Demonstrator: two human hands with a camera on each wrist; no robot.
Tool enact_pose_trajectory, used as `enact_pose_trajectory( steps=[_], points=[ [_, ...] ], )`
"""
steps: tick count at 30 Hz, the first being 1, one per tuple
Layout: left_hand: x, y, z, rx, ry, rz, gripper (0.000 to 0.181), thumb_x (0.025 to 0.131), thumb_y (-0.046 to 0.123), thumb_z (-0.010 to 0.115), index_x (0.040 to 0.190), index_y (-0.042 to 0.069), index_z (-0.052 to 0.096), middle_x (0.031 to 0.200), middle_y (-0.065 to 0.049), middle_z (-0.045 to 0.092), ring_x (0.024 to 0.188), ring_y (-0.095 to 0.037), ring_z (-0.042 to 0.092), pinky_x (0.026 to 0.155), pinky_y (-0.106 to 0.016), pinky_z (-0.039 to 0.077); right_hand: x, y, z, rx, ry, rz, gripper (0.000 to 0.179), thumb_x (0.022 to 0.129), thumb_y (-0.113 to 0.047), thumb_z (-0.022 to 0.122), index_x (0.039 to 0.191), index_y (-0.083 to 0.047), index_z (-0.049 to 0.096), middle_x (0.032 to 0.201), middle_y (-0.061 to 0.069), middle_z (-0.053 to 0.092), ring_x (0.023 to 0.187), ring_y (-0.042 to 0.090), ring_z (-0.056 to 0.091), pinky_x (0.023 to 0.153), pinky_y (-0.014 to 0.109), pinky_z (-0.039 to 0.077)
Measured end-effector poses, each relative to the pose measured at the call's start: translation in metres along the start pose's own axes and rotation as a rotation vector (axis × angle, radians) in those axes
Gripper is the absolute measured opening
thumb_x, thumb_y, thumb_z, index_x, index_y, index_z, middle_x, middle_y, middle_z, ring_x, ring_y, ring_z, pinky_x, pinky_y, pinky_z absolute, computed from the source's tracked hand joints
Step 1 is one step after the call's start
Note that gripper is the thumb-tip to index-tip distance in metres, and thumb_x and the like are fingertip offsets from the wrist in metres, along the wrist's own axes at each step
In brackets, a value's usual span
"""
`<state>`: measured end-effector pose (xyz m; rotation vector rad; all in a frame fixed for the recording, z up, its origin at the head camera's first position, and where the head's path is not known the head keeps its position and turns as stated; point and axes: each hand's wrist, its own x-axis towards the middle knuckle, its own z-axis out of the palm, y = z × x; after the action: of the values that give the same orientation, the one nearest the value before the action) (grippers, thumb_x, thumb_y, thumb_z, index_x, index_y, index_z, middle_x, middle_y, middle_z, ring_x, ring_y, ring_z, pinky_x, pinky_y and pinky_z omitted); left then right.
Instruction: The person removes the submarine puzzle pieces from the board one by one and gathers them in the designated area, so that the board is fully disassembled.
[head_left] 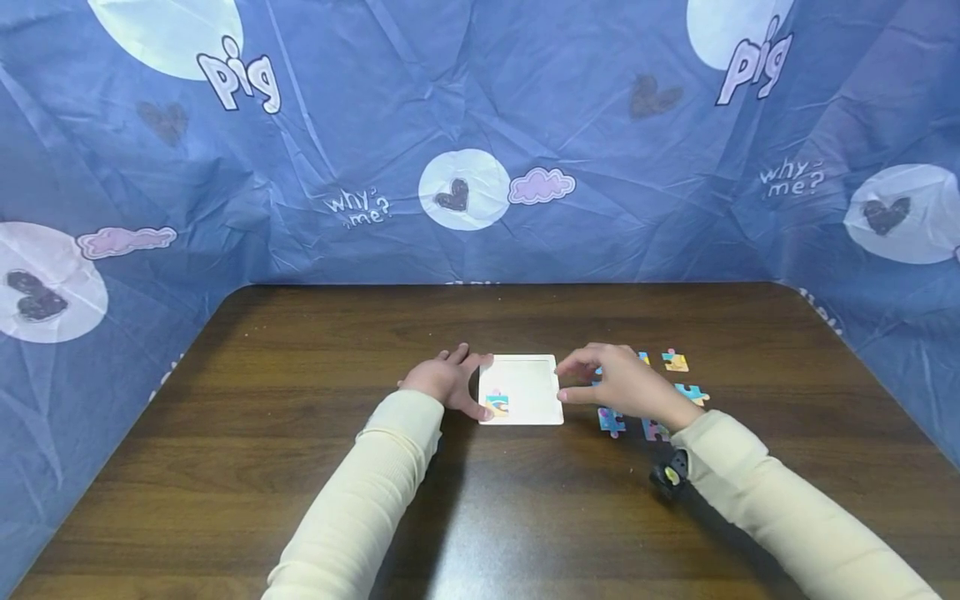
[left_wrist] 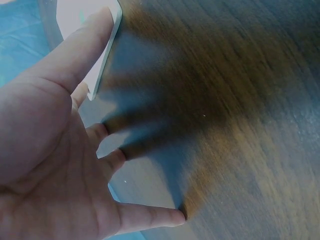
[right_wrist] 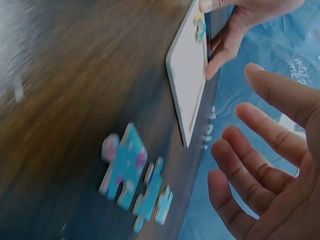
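Note:
A square white puzzle tray lies on the table, with one jigsaw piece in its near left corner. Spread along the tray's left side is my left hand, its straight thumb pressing the near left corner and a fingertip at the far left corner; in the left wrist view its other fingers fan out over the wood. My right hand hovers at the tray's right edge, thumb and fingers apart with nothing between them. Beneath and beside it lie several loose jigsaw pieces, partly hidden by it in the head view.
The brown wooden table extends on every side of the tray. Blue printed cloth hangs behind it and at both sides. A loose yellow-and-blue piece lies beyond my right wrist, which wears a black device.

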<state>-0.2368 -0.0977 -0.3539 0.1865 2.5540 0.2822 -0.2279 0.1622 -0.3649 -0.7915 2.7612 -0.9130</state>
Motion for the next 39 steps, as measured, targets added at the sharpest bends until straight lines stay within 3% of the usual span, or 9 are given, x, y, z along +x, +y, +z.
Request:
enact_pose_trajectory(
  steps=[5, 12, 14, 21, 26, 39],
  points=[
    [0.0, 0.0, 0.0, 0.007, 0.006, -0.003, 0.088, 0.09, 0.044, 0.077, 0.161, 0.035, 0.026, 0.171, -0.002, 0.01, 0.156, -0.026, 0.013, 0.105, -0.076, 0.031, 0.01, -0.007, 0.007, 0.013, -0.016, -0.027, 0.034, 0.088, -0.025, 0.081, 0.114, -0.005, 0.074, 0.105, 0.009, 0.072, 0.097, 0.026, 0.069, 0.087, 0.045, 0.055],
    [0.037, -0.011, 0.014, 0.035, 0.002, -0.057, 0.095, 0.085, 0.052, 0.079, 0.161, 0.044, 0.021, 0.172, 0.004, 0.004, 0.157, -0.024, 0.008, 0.105, -0.077, 0.03, 0.023, -0.015, 0.018, 0.005, -0.036, -0.074, 0.032, 0.087, -0.024, 0.082, 0.113, -0.006, 0.075, 0.101, 0.006, 0.072, 0.092, 0.023, 0.067, 0.081, 0.037, 0.054],
    [0.039, -0.012, 0.015, 0.031, 0.005, -0.057, 0.096, 0.084, 0.053, 0.079, 0.16, 0.044, 0.022, 0.171, 0.004, 0.005, 0.156, -0.024, 0.008, 0.104, -0.078, 0.029, 0.027, -0.019, 0.021, 0.001, -0.057, -0.068, 0.032, 0.088, -0.023, 0.081, 0.114, -0.006, 0.075, 0.103, 0.005, 0.073, 0.093, 0.023, 0.067, 0.08, 0.037, 0.054],
    [0.013, -0.004, 0.005, 0.023, 0.01, -0.026, 0.091, 0.087, 0.048, 0.078, 0.16, 0.037, 0.026, 0.171, -0.001, 0.01, 0.156, -0.027, 0.013, 0.104, -0.077, 0.032, 0.034, -0.032, 0.031, -0.028, -0.097, -0.009, 0.03, 0.086, -0.023, 0.083, 0.113, -0.009, 0.077, 0.104, 0.004, 0.07, 0.094, 0.023, 0.065, 0.077, 0.036, 0.053],
    [0.0, 0.0, 0.0, 0.01, 0.022, -0.005, 0.088, 0.088, 0.046, 0.078, 0.16, 0.034, 0.029, 0.171, -0.003, 0.013, 0.155, -0.027, 0.015, 0.104, -0.077, 0.032, 0.038, -0.036, 0.039, -0.093, -0.087, -0.022, 0.028, 0.084, -0.024, 0.085, 0.108, -0.011, 0.079, 0.101, 0.004, 0.07, 0.09, 0.021, 0.063, 0.076, 0.035, 0.051],
    [0.001, 0.0, 0.001, -0.001, 0.024, -0.001, 0.088, 0.088, 0.046, 0.079, 0.16, 0.034, 0.029, 0.171, -0.003, 0.013, 0.155, -0.027, 0.015, 0.104, -0.078, 0.031, 0.045, -0.042, 0.053, -0.265, -0.11, -0.017, 0.028, 0.082, -0.028, 0.087, 0.106, -0.014, 0.08, 0.099, 0.001, 0.067, 0.081, 0.014, 0.057, 0.069, 0.034, 0.05]
  ],
)
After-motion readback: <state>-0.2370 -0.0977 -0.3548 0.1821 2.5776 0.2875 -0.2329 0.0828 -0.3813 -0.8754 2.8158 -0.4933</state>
